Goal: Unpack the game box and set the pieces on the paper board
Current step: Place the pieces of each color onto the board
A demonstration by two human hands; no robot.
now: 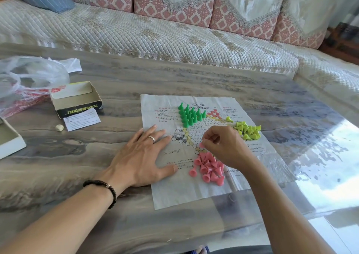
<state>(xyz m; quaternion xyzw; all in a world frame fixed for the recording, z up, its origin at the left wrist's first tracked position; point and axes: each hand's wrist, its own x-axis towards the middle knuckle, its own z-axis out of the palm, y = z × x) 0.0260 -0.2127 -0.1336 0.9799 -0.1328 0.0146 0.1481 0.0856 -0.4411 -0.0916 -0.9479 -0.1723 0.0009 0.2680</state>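
The paper board (pixel 174 191) lies flat on the table, printed with a star of small circles. Several green pieces (pixel 190 114) stand upright on its upper point. A loose heap of yellow-green pieces (pixel 247 130) lies at the right, and a heap of pink pieces (pixel 208 168) lies near the lower point. My left hand (pixel 139 156) rests flat with spread fingers on the board's left edge. My right hand (pixel 225 145) hovers over the star's lower part, its fingertips pinching a pink piece (pixel 202 145), mostly hidden. The open game box (pixel 75 99) sits at the left.
A printed slip (pixel 82 119) and a small white lump (pixel 59 127) lie beside the box. Clear plastic bags (pixel 29 78) fill the far left, with another box part (pixel 9 139) at the left edge. A quilted sofa (pixel 155 32) runs behind the table.
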